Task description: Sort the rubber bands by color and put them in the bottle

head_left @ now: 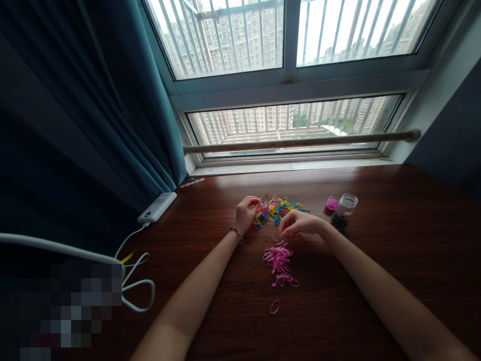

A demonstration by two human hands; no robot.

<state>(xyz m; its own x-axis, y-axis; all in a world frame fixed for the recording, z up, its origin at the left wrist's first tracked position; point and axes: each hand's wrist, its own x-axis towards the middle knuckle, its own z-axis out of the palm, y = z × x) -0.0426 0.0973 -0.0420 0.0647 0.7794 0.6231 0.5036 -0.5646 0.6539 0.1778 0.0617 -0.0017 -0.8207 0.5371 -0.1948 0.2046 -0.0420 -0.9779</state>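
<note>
Small rubber bands in mixed colours lie in a loose pile point(277, 206) on the dark wooden table. At its left edge is my left hand point(247, 210), with a bracelet on the wrist. Its thumb and fingertips are pinched together at a pink rubber band point(262, 203). My right hand point(298, 223) is between that pile and a heap of pink rubber bands point(278, 258) nearer to me. The right fingers are bent and close together, pointing down; whatever is between them is too small to make out. A single pink band point(275, 307) lies closest to me.
Beyond my right hand stands a clear jar point(346, 208) with dark contents, beside a pink lid point(331, 203). A white power bank point(158, 207) with a white cable point(130, 240) is at the left, by a blue curtain point(150, 100). The window point(289, 82) borders the table's far edge.
</note>
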